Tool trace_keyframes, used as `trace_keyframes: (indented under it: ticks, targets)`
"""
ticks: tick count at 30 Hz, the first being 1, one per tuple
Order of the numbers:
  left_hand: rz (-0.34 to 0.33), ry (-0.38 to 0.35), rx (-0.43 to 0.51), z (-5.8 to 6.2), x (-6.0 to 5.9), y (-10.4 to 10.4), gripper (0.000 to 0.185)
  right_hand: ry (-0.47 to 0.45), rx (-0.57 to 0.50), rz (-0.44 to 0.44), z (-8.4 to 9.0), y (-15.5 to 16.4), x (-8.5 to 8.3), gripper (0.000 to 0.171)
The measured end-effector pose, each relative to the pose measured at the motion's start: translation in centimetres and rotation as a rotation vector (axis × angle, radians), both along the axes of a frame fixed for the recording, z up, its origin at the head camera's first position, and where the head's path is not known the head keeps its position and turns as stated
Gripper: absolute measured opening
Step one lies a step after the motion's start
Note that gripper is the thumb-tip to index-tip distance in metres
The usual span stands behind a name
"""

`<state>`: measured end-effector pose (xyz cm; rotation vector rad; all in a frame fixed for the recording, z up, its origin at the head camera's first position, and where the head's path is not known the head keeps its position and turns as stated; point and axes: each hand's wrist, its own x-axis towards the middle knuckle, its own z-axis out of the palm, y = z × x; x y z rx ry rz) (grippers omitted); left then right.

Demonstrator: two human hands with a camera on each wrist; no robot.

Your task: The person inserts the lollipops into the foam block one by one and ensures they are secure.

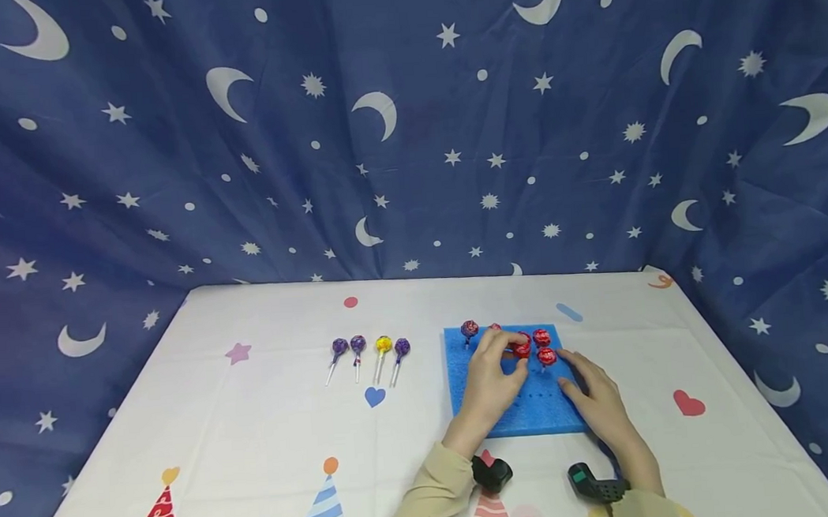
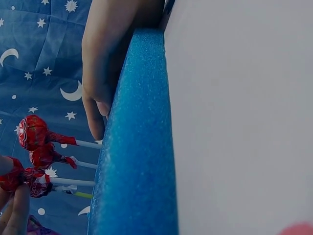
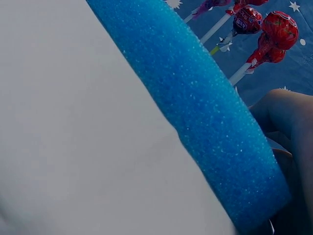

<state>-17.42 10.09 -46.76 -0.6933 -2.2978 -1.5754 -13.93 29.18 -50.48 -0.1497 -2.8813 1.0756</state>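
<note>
Head view: blue foam block [image 1: 530, 413] flat on counter [image 1: 267, 410], right of centre; five or so red lollipops [image 1: 541, 338] standing stick-down in its far rows. Left hand [image 1: 489, 384] over the block, fingertips pinching a red lollipop [image 1: 521, 348] at the head, apparently seating it into a hole. Right hand [image 1: 601, 401] lying flat on the block's right side, fingers relaxed, gripping nothing, just pressing the foam down. Four loose lollipops [image 1: 366, 348] in a row on the counter left of the block, three purple, one yellow, well apart from both hands. Best done with stick kept vertical, pushed straight into a hole, foam held down to stop it sliding. Left wrist view: block edge [image 2: 139, 147] side-on, right-hand fingers [image 2: 98, 98] resting on the top face, red lollipops [image 2: 34, 132] standing off the foam on white sticks. Right wrist view: same foam edge [image 3: 195, 107], red lollipops [image 3: 279, 29] beyond, hand itself mostly hidden. Counter under white cloth with party hats, hearts, stars; navy moon-and-star drape enclosing back and sides.
</note>
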Motion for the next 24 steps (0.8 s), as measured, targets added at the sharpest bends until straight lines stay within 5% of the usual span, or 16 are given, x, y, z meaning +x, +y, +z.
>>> trace_keyframes:
  ticks: [24]
  targets:
    - [-0.001, 0.016, 0.04, -0.16, -0.08, 0.09, 0.023, 0.028, -0.005, 0.007, -0.4, 0.1, -0.23, 0.053]
